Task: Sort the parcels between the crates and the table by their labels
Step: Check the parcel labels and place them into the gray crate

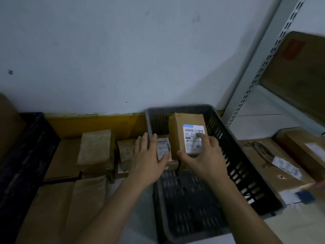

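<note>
Right hand (204,155) has a grip on the labelled parcel (188,136) in the grey crate (246,166), left hand (149,154) open w/ nothing held; read label first, then lift straight up, pref w/ left steadying.

The box (177,136) is brown cardboard (dull, smooth) with a white paper label (193,138). The crate (228,147) is dark plastic.

"661- b11" beneath a barcode on the upright parcel's white label (193,139)
</note>
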A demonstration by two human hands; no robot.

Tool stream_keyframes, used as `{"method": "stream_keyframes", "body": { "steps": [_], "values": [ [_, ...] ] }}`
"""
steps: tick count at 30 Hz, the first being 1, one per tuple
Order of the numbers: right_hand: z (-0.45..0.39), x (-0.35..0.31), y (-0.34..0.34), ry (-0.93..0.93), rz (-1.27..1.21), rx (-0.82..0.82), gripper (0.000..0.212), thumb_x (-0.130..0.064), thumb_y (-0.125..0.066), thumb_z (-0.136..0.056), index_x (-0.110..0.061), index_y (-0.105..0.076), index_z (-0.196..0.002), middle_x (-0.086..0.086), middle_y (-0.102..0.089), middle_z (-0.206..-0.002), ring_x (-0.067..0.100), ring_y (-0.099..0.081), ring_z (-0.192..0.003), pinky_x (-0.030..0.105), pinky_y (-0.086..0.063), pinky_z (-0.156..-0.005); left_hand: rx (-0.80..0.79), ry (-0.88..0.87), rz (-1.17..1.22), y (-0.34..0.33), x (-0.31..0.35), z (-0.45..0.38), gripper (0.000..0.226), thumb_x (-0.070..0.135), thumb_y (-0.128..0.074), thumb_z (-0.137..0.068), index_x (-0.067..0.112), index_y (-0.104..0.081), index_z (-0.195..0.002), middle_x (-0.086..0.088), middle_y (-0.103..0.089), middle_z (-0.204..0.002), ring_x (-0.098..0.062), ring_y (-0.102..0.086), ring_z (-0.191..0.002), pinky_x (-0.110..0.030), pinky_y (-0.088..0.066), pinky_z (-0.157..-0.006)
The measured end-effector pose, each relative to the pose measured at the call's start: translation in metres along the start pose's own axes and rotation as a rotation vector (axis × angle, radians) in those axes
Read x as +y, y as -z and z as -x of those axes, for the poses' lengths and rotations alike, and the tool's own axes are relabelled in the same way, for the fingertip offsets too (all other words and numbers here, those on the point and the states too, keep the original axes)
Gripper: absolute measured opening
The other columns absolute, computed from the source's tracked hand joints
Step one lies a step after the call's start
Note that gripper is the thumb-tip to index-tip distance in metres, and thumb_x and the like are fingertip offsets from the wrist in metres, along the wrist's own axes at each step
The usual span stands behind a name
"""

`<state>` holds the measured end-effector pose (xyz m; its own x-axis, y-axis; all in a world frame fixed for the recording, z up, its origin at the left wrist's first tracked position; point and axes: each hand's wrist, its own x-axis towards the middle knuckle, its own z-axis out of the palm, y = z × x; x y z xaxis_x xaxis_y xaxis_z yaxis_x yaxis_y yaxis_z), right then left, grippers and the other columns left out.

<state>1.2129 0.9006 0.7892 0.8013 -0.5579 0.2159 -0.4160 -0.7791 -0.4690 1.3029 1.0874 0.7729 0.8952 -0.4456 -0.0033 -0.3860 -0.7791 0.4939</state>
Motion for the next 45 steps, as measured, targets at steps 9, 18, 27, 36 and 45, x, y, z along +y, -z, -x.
{"method": "stream_keyframes", "body": {
  "steps": [9, 18, 27, 36, 45],
  "values": [
    [-0.088, 0.013, -0.083, 0.073, 0.068, -0.270, 0.105, -0.089, -0.060, -0.080, -0.027, -0.031, -0.161, 0.017, -0.038, -0.155, 0.039, -0.043, -0.142, 0.050, -0.050, -0.109, -0.074, 0.112, -0.196, -0.040, 0.007, -0.022, 0.110, 0.088, -0.029, -0.093, 0.022, 0.013, -0.169, -0.001, 0.029, -0.175, -0.024, 0.026, -0.161, -0.053, 0.006, -0.129],
    [-0.109, -0.006, -0.161, 0.064, 0.184, -0.394, 0.106, -0.091, -0.049, -0.085, -0.025, -0.022, -0.163, 0.022, -0.031, -0.149, 0.042, -0.041, -0.135, 0.050, -0.050, -0.098, -0.009, 0.234, -0.226, -0.050, 0.011, -0.019, 0.112, 0.084, -0.037, -0.093, 0.023, 0.024, -0.166, -0.003, 0.031, -0.174, -0.026, 0.030, -0.160, -0.057, 0.005, -0.131],
    [-0.097, 0.005, -0.196, 0.100, 0.405, -0.444, 0.115, -0.099, -0.007, -0.083, -0.025, 0.001, -0.171, 0.029, -0.016, -0.165, 0.048, -0.022, -0.151, 0.065, -0.026, -0.117, 0.032, 0.282, -0.229, -0.053, 0.009, -0.017, 0.108, 0.080, -0.038, -0.095, 0.025, 0.024, -0.165, -0.005, 0.031, -0.173, -0.028, 0.032, -0.159, -0.059, 0.011, -0.130],
    [-0.110, 0.007, -0.165, 0.182, 0.476, -0.470, 0.108, -0.094, 0.003, -0.086, -0.028, 0.016, -0.170, 0.016, 0.015, -0.178, 0.045, 0.007, -0.163, 0.072, -0.008, -0.125, 0.028, 0.297, -0.165, -0.051, 0.005, -0.017, 0.101, 0.081, -0.031, -0.097, 0.029, 0.019, -0.167, -0.006, 0.021, -0.177, -0.028, 0.023, -0.162, -0.061, 0.007, -0.130],
    [-0.096, -0.049, -0.111, 0.308, 0.151, -0.213, 0.103, -0.093, -0.001, -0.092, -0.030, -0.011, -0.172, 0.011, 0.006, -0.180, 0.037, 0.007, -0.165, 0.064, -0.008, -0.131, 0.157, 0.438, -0.238, -0.010, -0.062, 0.023, 0.088, 0.076, -0.028, -0.101, 0.029, 0.000, -0.170, -0.010, 0.005, -0.179, -0.032, 0.006, -0.164, -0.061, -0.002, -0.130]
  ]
}}
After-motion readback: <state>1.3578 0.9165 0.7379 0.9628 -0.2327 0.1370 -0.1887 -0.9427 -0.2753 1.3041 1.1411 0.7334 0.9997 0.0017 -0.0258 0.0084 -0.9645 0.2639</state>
